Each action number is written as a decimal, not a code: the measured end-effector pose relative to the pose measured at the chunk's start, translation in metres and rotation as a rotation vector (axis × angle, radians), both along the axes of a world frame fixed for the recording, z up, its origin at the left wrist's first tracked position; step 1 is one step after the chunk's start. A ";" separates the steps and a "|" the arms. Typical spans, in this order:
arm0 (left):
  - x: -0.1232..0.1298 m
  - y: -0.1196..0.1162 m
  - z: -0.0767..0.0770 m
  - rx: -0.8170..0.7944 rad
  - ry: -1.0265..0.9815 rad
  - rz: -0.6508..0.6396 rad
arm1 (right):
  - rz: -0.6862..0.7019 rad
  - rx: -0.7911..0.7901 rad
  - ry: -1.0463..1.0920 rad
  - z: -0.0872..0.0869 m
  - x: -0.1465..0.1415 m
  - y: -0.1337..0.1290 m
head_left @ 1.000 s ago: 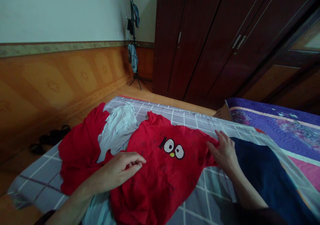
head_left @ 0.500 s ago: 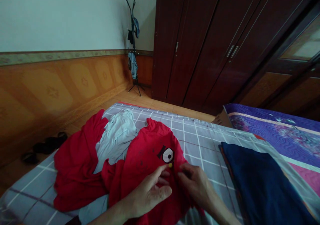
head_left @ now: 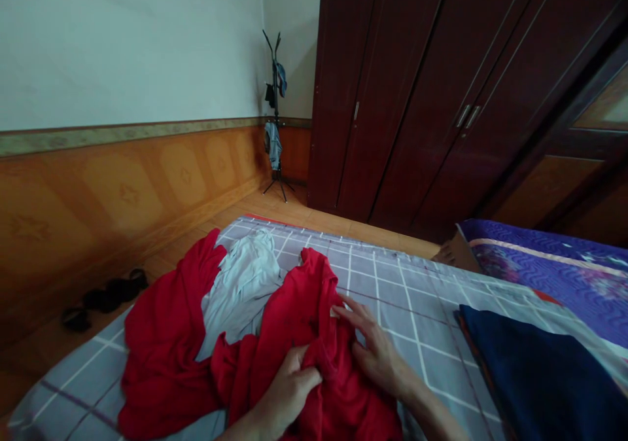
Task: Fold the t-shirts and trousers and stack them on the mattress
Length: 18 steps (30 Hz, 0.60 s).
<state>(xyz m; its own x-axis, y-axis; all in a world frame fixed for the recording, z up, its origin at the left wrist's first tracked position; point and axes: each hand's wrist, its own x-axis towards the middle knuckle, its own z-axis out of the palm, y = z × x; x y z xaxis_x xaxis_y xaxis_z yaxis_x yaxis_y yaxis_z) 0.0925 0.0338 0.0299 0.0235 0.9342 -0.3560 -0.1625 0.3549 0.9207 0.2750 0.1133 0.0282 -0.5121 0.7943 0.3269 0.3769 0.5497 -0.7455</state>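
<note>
A red shirt (head_left: 289,310) lies rumpled on the bed in front of me, its fabric gathered and partly folded over. My left hand (head_left: 289,385) pinches a fold of it near the middle. On the right side of the shirt rests my right hand (head_left: 375,349), fingers stretched out along a raised edge of the cloth, where a small pale tag shows. To the left are another red garment (head_left: 167,336) and a pale grey-blue garment (head_left: 245,267), both crumpled and touching the shirt.
A dark blue folded garment (head_left: 540,369) lies on the right of the checked bedsheet (head_left: 392,284). Beyond stand a purple-covered bed (head_left: 540,245), a dark wardrobe (head_left: 392,101) and a coat rack (head_left: 276,107). Black shoes (head_left: 105,297) sit on the floor at left.
The shirt's right side has been turned over, so the printed eye no longer shows. My left hand has closed on the cloth, and my right fingers have straightened. The view has tilted up slightly.
</note>
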 end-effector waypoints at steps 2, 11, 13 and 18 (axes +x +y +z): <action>-0.001 -0.002 0.001 0.007 0.019 0.011 | 0.108 0.079 -0.094 -0.012 -0.004 0.009; -0.018 0.007 0.002 -0.003 -0.226 0.060 | 0.167 0.182 -0.217 -0.036 -0.006 0.054; -0.029 0.009 0.009 0.010 -0.124 0.086 | 0.182 0.130 -0.154 -0.021 -0.002 0.056; -0.052 0.013 0.023 0.341 0.493 -0.021 | 0.121 -0.029 -0.135 0.037 0.003 0.044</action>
<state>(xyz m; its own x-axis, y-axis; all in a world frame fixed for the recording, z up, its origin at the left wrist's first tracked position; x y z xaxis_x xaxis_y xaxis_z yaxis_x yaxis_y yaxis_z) 0.0408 0.0469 0.0525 -0.0484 0.9988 -0.0098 0.3171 0.0246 0.9481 0.2780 0.1570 0.0654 -0.6419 0.7327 0.2262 0.4076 0.5758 -0.7087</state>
